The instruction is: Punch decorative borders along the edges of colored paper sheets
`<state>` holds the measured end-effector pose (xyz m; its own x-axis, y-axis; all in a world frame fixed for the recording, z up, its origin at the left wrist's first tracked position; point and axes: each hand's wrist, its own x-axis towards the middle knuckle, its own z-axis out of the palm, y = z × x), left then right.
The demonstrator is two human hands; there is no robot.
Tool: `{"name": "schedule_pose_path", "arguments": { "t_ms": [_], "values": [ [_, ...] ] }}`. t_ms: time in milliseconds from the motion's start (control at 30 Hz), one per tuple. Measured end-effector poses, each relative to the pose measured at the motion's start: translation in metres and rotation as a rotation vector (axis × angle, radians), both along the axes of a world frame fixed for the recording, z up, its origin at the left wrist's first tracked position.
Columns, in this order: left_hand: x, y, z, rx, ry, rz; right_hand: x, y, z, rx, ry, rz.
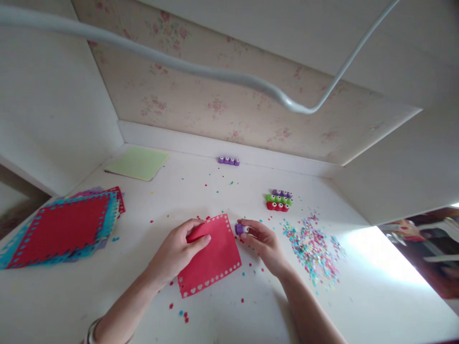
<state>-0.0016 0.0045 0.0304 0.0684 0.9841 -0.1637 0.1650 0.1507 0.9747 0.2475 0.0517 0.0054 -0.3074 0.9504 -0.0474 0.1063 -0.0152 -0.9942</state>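
Observation:
My left hand [186, 246] grips a red sheet of paper [215, 253] by its left side, thumb on top and fingers behind. Small shapes, hearts among them, are punched along the sheet's top, bottom and part of its right edge. Just off the upper right edge, my right hand [263, 241] pinches a small purple craft punch [241, 229] between thumb and fingers. The punch lies on its side, close to the paper; whether they touch I cannot tell. Loose punched-out bits [185, 316] are scattered on the white table around both hands.
Punched sheets in red and blue form a stack [64, 227] at left. Pale green paper [138, 163] lies behind it. Purple punches [228, 161] stand in a row near the wall; more punches [279, 200] are grouped at right, behind a confetti heap [313, 248]. A white cable [215, 72] crosses above.

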Motion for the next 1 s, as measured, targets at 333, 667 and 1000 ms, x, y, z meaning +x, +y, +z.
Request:
{"name": "schedule_pose_path", "arguments": {
  "t_ms": [333, 667, 1000],
  "values": [
    [0.0015, 0.0009, 0.0063, -0.047, -0.01, -0.016, -0.0024, -0.0008, -0.0003, 0.035, 0.033, 0.072],
    [0.0006, 0.0021, 0.0016, -0.035, 0.064, -0.014, -0.0003, -0.0014, -0.0069, 0.113, 0.04, 0.153],
    [0.0009, 0.0021, 0.0029, -0.039, 0.073, -0.031, 0.0018, -0.0004, -0.0065, 0.106, 0.04, 0.127]
  ]
}}
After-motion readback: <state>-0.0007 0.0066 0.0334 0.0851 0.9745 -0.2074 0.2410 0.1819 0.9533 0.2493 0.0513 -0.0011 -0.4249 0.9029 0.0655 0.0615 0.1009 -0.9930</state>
